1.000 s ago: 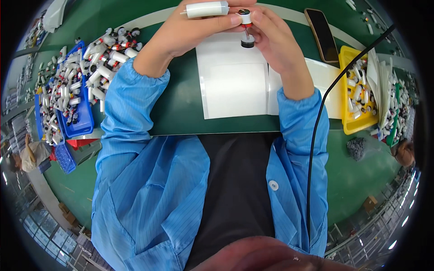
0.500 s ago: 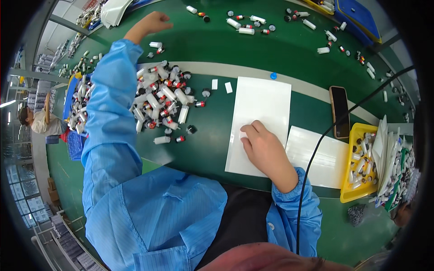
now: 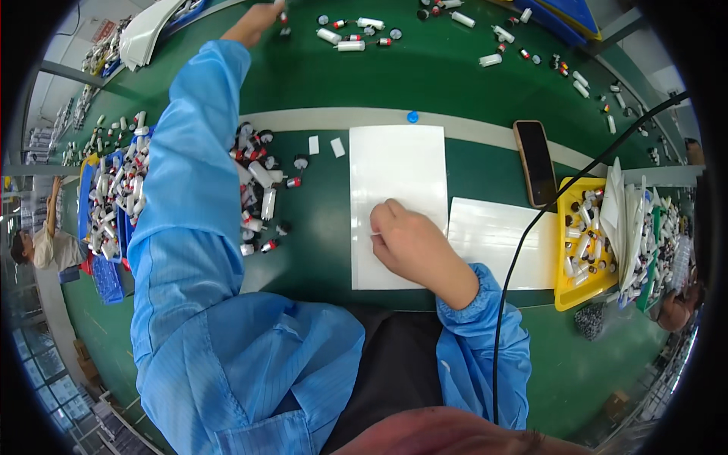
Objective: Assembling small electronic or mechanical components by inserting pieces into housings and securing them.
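My left hand (image 3: 259,23) reaches to the far left of the green table, fingers pinched together at a small red-and-black part (image 3: 284,20). What lies between the fingertips is too small and blurred to make out. My right hand (image 3: 409,241) rests on a glossy white sheet (image 3: 398,163), its fingers curled and closed. A thin pale tip (image 3: 375,233) shows at those fingers; the rest of it is hidden. Beside my left sleeve lies a heap of white plastic cylinders (image 3: 268,203) mixed with red-and-black parts, partly covered by the arm.
A phone (image 3: 535,163) lies right of the sheet, near a second white sheet (image 3: 497,235). A yellow tray (image 3: 562,254) holds more cylinders, with a black cable (image 3: 523,246) running past it. A blue cap (image 3: 412,117) and two small white labels (image 3: 337,147) lie beyond. Blue bins (image 3: 108,246) stand left.
My left hand has moved farther away, to the small loose parts at the back, and its fingers have closed. My right hand stays on the sheet, fingers more curled. The whole view has shifted.
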Available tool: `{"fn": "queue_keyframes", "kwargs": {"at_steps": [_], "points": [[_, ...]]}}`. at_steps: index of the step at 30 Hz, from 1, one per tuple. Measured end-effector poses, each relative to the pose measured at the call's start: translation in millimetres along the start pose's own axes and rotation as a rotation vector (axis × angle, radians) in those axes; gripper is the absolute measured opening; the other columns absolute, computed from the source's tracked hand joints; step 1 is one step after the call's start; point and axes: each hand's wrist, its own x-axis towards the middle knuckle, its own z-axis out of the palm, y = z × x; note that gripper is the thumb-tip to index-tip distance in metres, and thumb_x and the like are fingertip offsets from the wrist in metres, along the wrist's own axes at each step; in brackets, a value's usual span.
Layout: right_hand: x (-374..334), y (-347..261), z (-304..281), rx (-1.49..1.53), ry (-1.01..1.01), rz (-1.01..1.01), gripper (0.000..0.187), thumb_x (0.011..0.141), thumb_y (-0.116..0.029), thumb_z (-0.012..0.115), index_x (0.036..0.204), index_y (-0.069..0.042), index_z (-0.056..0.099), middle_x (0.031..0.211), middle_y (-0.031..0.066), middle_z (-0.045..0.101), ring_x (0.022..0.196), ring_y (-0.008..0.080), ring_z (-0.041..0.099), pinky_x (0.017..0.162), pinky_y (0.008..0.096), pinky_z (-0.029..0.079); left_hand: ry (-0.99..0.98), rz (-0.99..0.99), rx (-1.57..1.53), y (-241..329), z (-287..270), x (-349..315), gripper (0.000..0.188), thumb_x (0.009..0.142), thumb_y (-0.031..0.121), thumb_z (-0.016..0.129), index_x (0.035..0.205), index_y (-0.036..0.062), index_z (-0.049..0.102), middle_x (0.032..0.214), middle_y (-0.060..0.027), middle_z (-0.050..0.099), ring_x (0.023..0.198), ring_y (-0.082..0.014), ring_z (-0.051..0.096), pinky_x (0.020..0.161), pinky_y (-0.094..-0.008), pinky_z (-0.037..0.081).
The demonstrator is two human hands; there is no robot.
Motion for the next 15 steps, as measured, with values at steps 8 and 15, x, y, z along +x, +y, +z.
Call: {"fn": "queue_keyframes", "kwargs": {"at_steps": [8,15], "points": [[5,-8,-26,0.428,0.19,0.202,0.028,0.08,-0.005,0.07,0.101,-0.005,0.051,0.086,0.0102,0.06,0.072,0.0246,0.063,0.065,0.0349,0.049,-0.332,0.287,-0.961,141,-37,-185,0.031,0.104,0.033,0.044,0.109,0.0047,0.056,0.12,-0.0171,0.063,0.112,-0.029,0.061,0.098,-0.0423,0.047],[15,18,-13,0.503,0.835,-0.112,0.056,0.08,-0.002,0.077,0.126,-0.001,0.046,0.107,0.0106,0.059,0.089,0.0166,0.058,0.082,0.0306,0.049,-0.528,-0.132,-1.308,188,27,-331,0.035,0.106,0.034,0.042,0.095,0.0055,0.058,0.112,-0.0143,0.07,0.106,-0.027,0.067,0.088,-0.0374,0.055]]}}
